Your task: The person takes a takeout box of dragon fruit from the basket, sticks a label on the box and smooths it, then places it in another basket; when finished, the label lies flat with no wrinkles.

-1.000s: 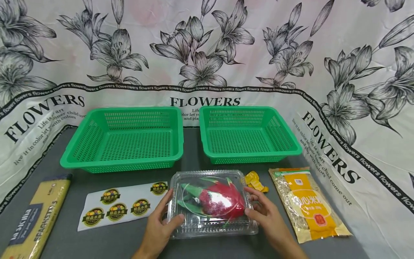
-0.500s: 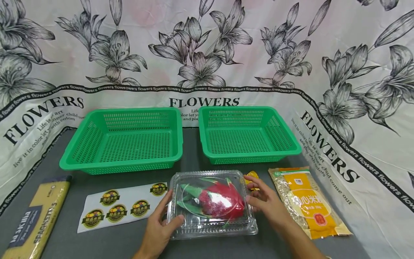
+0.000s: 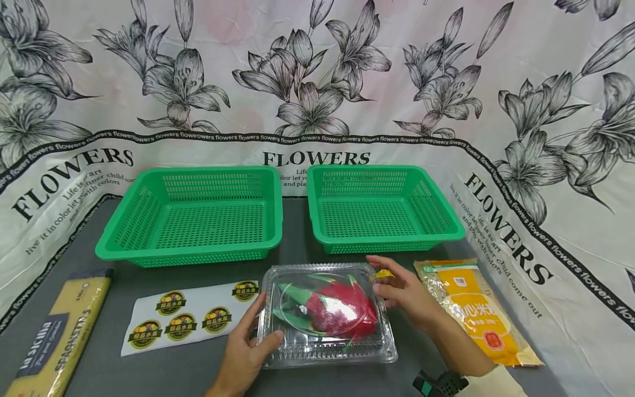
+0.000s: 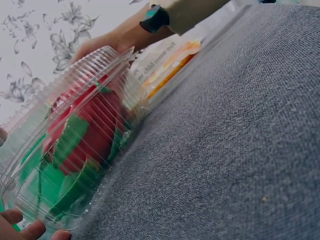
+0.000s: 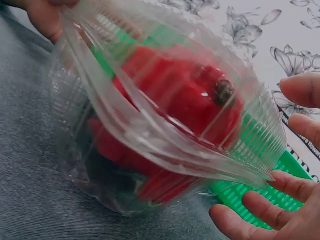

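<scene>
The clear clamshell box (image 3: 327, 351) lay crosswise, the left hand (image 3: 243, 339) gripping its left side, the right hand (image 3: 405, 293), fingers parted, by its far-right corner.

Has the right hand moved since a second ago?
Yes: in the head view, the right hand has moved forward, closer to the green basket on the right.

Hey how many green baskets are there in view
2. One green basket stands at the back left, the second green basket beside it across a gap, both beyond the clear container. None seem hidden.
</scene>
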Demonstrator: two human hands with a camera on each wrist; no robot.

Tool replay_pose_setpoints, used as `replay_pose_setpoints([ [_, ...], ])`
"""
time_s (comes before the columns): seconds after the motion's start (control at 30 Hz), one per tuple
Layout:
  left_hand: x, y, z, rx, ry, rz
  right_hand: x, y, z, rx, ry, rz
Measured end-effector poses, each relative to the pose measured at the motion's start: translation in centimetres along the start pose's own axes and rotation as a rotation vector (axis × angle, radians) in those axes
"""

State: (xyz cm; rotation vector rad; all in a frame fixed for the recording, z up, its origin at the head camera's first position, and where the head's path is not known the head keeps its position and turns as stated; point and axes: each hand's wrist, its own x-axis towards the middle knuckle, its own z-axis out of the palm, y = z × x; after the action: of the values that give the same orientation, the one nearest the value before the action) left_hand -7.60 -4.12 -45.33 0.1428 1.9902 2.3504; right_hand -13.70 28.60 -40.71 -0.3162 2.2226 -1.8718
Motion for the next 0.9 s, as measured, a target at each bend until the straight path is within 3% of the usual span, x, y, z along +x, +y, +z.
replay_pose_setpoints([
  [0.33,0.0,0.0,0.0,0.008,0.0,-0.006,1.2,-0.1,-0.3,-0.026,-0.014,0.051],
  [0.9,-0.2,-0.1,-0.1,-0.03,-0.017,0.0,3.7,0.6,-0.2,0.076,-0.198,0.047],
])
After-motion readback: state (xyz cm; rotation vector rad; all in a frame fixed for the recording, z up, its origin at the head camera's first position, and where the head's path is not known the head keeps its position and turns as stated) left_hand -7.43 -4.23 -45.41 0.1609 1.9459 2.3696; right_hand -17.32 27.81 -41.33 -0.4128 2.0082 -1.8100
